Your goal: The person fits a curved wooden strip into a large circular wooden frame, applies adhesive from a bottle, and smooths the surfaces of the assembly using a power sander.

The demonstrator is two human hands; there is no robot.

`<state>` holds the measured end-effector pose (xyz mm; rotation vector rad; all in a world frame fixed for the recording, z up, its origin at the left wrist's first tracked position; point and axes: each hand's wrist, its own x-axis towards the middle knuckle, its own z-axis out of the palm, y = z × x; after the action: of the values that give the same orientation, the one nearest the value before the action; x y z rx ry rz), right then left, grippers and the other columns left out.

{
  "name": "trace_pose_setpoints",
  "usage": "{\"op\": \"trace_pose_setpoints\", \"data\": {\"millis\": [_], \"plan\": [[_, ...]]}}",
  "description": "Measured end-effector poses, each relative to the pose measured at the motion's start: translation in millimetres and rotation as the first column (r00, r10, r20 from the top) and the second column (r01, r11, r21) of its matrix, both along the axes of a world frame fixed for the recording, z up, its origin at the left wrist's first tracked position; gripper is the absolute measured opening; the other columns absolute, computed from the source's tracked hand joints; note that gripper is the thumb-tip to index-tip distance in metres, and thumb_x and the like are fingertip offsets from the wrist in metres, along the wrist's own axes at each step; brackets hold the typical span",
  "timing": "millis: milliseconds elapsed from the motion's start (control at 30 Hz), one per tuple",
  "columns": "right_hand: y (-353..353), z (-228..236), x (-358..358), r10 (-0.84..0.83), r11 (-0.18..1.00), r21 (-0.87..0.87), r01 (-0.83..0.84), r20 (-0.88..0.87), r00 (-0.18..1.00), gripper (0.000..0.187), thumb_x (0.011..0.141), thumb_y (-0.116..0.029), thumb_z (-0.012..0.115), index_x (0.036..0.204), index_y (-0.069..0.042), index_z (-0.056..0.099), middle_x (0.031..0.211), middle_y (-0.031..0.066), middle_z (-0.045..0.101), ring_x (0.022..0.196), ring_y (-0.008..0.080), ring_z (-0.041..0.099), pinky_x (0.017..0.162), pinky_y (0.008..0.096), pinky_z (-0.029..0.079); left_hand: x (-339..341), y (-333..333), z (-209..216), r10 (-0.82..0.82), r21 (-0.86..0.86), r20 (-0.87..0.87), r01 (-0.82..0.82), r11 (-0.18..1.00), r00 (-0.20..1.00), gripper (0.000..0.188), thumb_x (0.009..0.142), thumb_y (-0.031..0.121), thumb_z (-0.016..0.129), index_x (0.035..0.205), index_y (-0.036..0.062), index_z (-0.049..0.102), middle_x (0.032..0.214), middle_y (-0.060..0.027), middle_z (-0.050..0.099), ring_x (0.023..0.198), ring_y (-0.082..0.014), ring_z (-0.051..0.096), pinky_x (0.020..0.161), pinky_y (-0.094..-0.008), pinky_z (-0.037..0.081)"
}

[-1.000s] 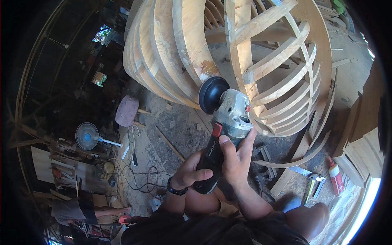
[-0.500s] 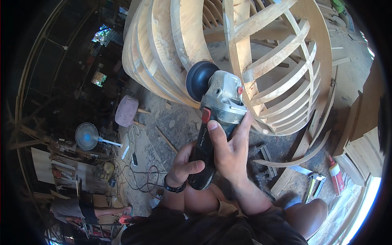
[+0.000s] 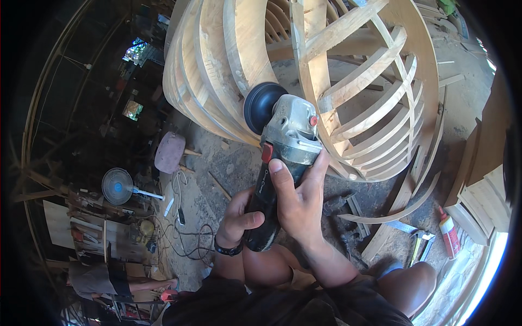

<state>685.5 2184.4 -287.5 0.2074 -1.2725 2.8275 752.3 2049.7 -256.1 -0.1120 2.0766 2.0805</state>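
Between my two hands is an angle grinder with a silver gear head, a dark body and a red button on its side. Its round dark disc is at the curved wooden ribs of a large rounded frame; whether it touches them I cannot tell. My right hand wraps the body just below the metal head, thumb on top. Lower down, my left hand grips the rear of the handle, with a dark band on the wrist.
On the right floor lie a glue bottle, a clamp and curved wood strips. To the left stand a fan and a padded stool, with loose cables nearby. Another person's leg shows at lower left.
The grinder and both hands have shifted slightly left in the picture. The wooden frame also appears a little further left. Both hands keep their grip.
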Motion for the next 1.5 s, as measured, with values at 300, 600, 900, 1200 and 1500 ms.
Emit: {"op": "trace_pose_setpoints", "data": {"millis": [300,600,900,1200,1500], "plan": [[-4.7,-9.0,8.1,-0.043,0.999,-0.014,0.044,0.019,0.999,0.078,0.094,-0.023,0.065,0.146,0.006,0.015,0.126,0.0239,0.051,0.116,0.0278,0.054,0.101,0.039,0.041,4.2,-9.5,-6.6,-0.022,-0.026,0.041,0.023,0.999,0.999,0.073,0.077,0.04,0.08,0.126,-0.0059,0.051,0.106,-0.0069,0.063,0.091,-0.0132,0.061,0.08,-0.0262,0.049],[-7.7,-2.5,6.8,0.005,0.998,-0.064,-0.007,-0.035,0.999,0.084,0.095,-0.023,0.061,0.148,0.007,0.003,0.134,0.0299,0.043,0.122,0.0347,0.051,0.106,0.0416,0.037,0.5,-18.5,15.2,-0.023,-0.017,0.083,0.025,1.0,0.996,0.074,0.075,0.039,0.08,0.126,-0.0072,0.052,0.102,-0.0079,0.065,0.086,-0.0145,0.064,0.075,-0.0259,0.051],[1.0,32.7,4.0,0.024,0.961,-0.274,-0.026,-0.011,1.0,0.07,0.097,-0.023,0.062,0.145,0.005,0.02,0.131,0.0193,0.048,0.121,0.0221,0.047,0.105,0.0356,0.036,-2.2,-8.5,52.0,0.023,-0.016,0.109,-0.021,1.0,0.994,0.071,0.079,0.04,0.076,0.123,-0.0099,0.05,0.1,-0.015,0.066,0.081,-0.0194,0.067,0.07,-0.029,0.054],[-11.7,11.5,16.2,-0.006,0.979,-0.202,0.015,0.048,0.999,0.081,0.098,-0.023,0.059,0.149,0.007,0.003,0.135,0.0281,0.045,0.125,0.0319,0.05,0.106,0.0403,0.037,3.7,-7.5,50.5,0.014,-0.06,0.184,-0.003,0.998,0.983,0.068,0.08,0.039,0.075,0.122,-0.0084,0.052,0.1,-0.0115,0.066,0.084,-0.0163,0.065,0.073,-0.0265,0.052],[-9.0,5.5,20.0,0.059,0.963,-0.267,-0.043,0.053,0.997,0.081,0.097,-0.017,0.056,0.149,0.008,-0.002,0.135,0.027,0.044,0.125,0.0315,0.048,0.108,0.0402,0.034,8.2,-12.9,51.7,0.027,-0.108,0.198,-0.005,0.994,0.98,0.068,0.079,0.04,0.075,0.121,-0.009,0.053,0.101,-0.0147,0.066,0.083,-0.0186,0.066,0.072,-0.0285,0.053]]}}
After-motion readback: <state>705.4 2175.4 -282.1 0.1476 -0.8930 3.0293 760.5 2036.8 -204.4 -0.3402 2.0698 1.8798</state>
